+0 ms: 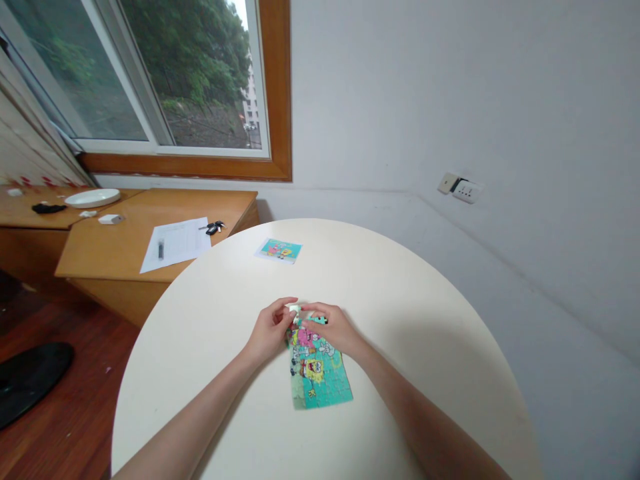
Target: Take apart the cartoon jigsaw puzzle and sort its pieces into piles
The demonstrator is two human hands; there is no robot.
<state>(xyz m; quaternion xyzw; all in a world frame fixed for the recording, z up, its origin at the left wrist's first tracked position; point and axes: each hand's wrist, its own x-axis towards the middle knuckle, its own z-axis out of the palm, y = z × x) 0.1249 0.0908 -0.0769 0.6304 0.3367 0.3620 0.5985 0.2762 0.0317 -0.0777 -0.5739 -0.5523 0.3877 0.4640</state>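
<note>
A partly assembled jigsaw puzzle with a turquoise cartoon picture lies on the round white table. Its far edge is uneven and partly covered by my hands. My left hand is at the far left corner, thumb and fingers pinched on a small pale green puzzle piece. Over the far right part of the puzzle is my right hand. Its thumb and index finger are apart, with the index fingertip close to the piece; whether it touches is too small to tell.
Farther back on the table lies a small picture card. Left of the table, a wooden desk carries a paper sheet, keys and a white plate. A wall socket is at the right.
</note>
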